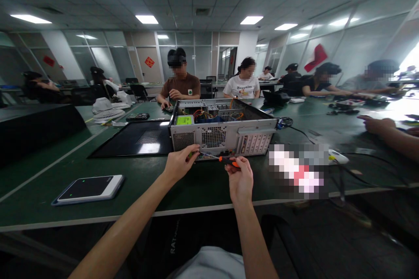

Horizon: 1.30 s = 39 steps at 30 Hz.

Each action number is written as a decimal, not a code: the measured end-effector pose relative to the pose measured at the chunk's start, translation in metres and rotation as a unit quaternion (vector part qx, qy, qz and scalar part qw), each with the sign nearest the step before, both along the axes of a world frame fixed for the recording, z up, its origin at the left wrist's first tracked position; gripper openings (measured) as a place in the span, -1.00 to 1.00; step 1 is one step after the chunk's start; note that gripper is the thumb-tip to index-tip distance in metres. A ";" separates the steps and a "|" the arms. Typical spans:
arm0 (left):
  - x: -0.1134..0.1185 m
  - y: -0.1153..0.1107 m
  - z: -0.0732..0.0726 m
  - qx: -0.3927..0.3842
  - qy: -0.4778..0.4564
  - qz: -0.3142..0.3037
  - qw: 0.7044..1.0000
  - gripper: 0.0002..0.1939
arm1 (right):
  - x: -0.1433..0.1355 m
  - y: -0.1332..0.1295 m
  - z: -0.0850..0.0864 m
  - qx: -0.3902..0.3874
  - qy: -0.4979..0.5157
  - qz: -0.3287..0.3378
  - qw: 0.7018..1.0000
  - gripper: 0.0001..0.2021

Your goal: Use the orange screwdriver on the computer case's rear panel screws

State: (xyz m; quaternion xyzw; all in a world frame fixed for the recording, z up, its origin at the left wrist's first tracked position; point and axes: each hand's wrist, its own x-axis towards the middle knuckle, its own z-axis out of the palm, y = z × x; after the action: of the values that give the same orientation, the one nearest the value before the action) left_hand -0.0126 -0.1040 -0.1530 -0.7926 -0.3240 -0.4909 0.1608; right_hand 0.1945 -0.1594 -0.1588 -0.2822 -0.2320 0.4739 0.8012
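Note:
An open computer case (222, 133) lies on the green table, its rear face with vents and slots turned toward me. Coloured wires and a power supply with a green label (185, 120) show inside. My right hand (240, 176) is closed around the orange and black handle of a screwdriver (229, 161), whose shaft points left. Near the screwdriver's tip, in front of the case's lower left, my left hand (182, 162) has its thumb and fingers pinched together; what they hold, if anything, is too small to make out.
A black side panel (140, 138) lies left of the case. Nearer is a white and black device (90, 188). Cables (294, 128) and a power strip (338, 157) lie right. Another person's hand (376, 125) rests at the far right; people sit opposite.

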 end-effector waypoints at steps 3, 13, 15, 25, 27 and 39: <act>0.000 -0.001 0.002 0.009 0.017 0.000 1.000 -0.78 | 0.001 -0.001 0.000 0.018 -0.006 0.005 1.000 -0.76; -0.001 -0.004 0.008 0.016 0.016 0.006 1.000 -0.79 | -0.006 -0.006 0.000 0.062 -0.065 0.009 0.996 -0.75; -0.002 -0.004 0.008 0.025 0.007 0.009 1.000 -0.79 | -0.008 -0.007 -0.001 0.069 -0.107 -0.001 0.992 -0.73; -0.006 -0.001 0.006 0.059 0.004 0.041 0.997 -0.76 | -0.013 -0.010 0.001 0.057 -0.295 -0.096 0.949 -0.72; -0.006 -0.002 0.006 0.064 0.003 0.048 0.997 -0.76 | -0.015 -0.011 0.003 0.054 -0.306 -0.090 0.946 -0.70; -0.009 0.001 0.007 0.064 -0.026 0.079 0.994 -0.74 | -0.028 -0.028 0.005 0.110 -0.404 0.064 0.906 -0.73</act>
State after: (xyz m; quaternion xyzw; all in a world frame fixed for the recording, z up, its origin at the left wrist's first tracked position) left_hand -0.0215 -0.1029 -0.1460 -0.7397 -0.3572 -0.5168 0.2413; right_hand 0.1663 -0.1870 -0.1534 -0.3444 -0.6042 0.3407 0.6327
